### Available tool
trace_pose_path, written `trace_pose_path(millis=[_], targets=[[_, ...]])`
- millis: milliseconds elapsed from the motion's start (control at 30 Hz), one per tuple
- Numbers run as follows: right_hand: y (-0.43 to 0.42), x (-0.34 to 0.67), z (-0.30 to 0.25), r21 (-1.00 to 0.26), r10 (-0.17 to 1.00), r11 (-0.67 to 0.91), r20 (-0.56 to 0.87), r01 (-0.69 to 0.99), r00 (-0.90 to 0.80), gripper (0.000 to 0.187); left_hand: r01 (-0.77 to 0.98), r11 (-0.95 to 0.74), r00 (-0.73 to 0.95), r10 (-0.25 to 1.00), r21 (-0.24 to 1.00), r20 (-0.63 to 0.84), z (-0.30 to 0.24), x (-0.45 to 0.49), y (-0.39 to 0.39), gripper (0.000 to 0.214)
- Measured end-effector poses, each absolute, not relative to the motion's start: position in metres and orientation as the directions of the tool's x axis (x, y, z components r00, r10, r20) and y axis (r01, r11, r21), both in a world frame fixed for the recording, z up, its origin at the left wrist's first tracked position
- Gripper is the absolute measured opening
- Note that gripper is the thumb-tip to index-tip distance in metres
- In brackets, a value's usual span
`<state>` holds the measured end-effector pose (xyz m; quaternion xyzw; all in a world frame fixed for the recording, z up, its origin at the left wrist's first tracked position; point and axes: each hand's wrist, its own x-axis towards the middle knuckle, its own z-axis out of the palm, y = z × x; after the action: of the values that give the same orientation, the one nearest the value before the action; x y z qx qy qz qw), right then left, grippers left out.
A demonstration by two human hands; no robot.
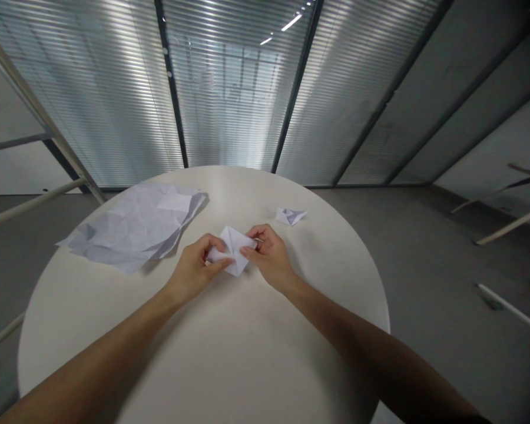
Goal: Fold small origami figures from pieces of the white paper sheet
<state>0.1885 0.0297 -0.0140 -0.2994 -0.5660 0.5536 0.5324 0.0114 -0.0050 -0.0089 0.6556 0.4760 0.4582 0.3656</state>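
A small folded piece of white paper [235,242], roughly diamond-shaped with crease lines meeting near its middle, is between my two hands over the table. My left hand [198,262] pinches its left side, the thumb lying along the lower front. On the right side, my right hand [269,253] grips the paper between thumb and fingers. Parts of its edges are hidden behind my fingers. Beyond my right hand, a small folded paper boat-like shape [291,217] rests on the table.
Creased white sheets [136,221] lie in a loose pile on the left of the round white table [256,353]. Past the far edge stand windows with blinds [229,88]. Pale chair legs [510,227] show at right, and a pale frame [35,203] at left.
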Motion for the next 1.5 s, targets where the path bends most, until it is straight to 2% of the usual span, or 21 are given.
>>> trace_pose_path(millis=[100,200,300,400,500,567,667,733,867,967,1033,1133,1200,1300,1400,1500], targets=[[0.030,0.188,-0.014,-0.933,0.926,0.251,0.309,-0.256,-0.217,0.037,0.273,-0.337,0.061,0.941,0.901,0.334,-0.017,0.012,-0.003,0.032],[0.029,0.189,-0.016,-0.930,0.896,0.325,0.361,-0.172,-0.259,0.024,0.301,-0.428,0.065,0.901,0.852,0.430,-0.020,0.011,-0.004,0.038],[0.028,0.191,-0.017,-0.882,0.849,0.470,0.463,-0.036,-0.253,0.006,0.439,-0.525,0.134,0.841,0.729,0.524,-0.016,0.008,-0.004,0.026],[0.025,0.193,-0.012,-0.822,0.819,0.561,0.535,0.097,-0.206,0.001,0.540,-0.552,0.194,0.816,0.635,0.544,-0.011,0.007,-0.003,0.018],[0.022,0.196,-0.006,-0.770,0.795,0.606,0.587,0.198,-0.149,0.003,0.573,-0.529,0.183,0.827,0.626,0.532,-0.008,0.008,-0.002,0.018],[0.021,0.197,-0.005,-0.760,0.785,0.620,0.596,0.198,-0.170,0.004,0.579,-0.519,0.153,0.827,0.629,0.541,-0.005,0.009,-0.003,0.015],[0.020,0.195,-0.008,-0.827,0.833,0.544,0.511,0.143,-0.210,0.009,0.551,-0.507,0.116,0.833,0.662,0.541,-0.001,0.010,-0.006,0.018],[0.020,0.192,-0.012,-0.884,0.879,0.455,0.426,0.107,-0.213,0.014,0.484,-0.449,0.132,0.886,0.751,0.445,0.000,0.012,-0.008,0.025],[0.020,0.186,-0.015,-0.948,0.926,0.317,0.313,-0.014,-0.211,0.021,0.181,-0.257,0.112,0.964,0.949,0.240,-0.005,0.018,-0.009,0.024],[0.021,0.185,-0.012,-0.963,0.926,0.216,0.254,-0.160,-0.278,0.028,0.000,-0.220,0.050,0.974,0.975,0.220,-0.011,0.019,-0.005,0.032],[0.020,0.184,-0.010,-0.956,0.908,0.167,0.245,-0.240,-0.340,0.030,-0.045,-0.220,-0.016,0.976,0.975,0.219,-0.015,0.017,-0.002,0.036],[0.018,0.181,-0.009,-0.956,0.903,0.136,0.228,-0.260,-0.365,0.027,-0.070,-0.221,-0.057,0.975,0.973,0.217,-0.016,0.016,-0.002,0.040],[0.017,0.176,-0.010,-0.959,0.925,0.165,0.232,-0.232,-0.300,0.030,-0.020,-0.223,-0.010,0.975,0.975,0.223,-0.014,0.017,-0.005,0.042],[0.019,0.172,-0.014,-0.961,0.956,0.213,0.242,-0.176,-0.167,0.028,0.240,-0.304,0.112,0.952,0.922,0.285,-0.010,0.019,-0.012,0.046],[0.023,0.172,-0.020,-0.976,0.976,0.167,0.183,-0.138,-0.115,0.014,0.511,-0.476,0.258,0.879,0.716,0.400,-0.008,0.020,-0.016,0.060],[0.025,0.175,-0.024,-0.987,0.986,0.119,0.130,-0.105,-0.103,0.011,0.655,-0.550,0.325,0.824,0.519,0.463,-0.010,0.021,-0.016,0.084]])
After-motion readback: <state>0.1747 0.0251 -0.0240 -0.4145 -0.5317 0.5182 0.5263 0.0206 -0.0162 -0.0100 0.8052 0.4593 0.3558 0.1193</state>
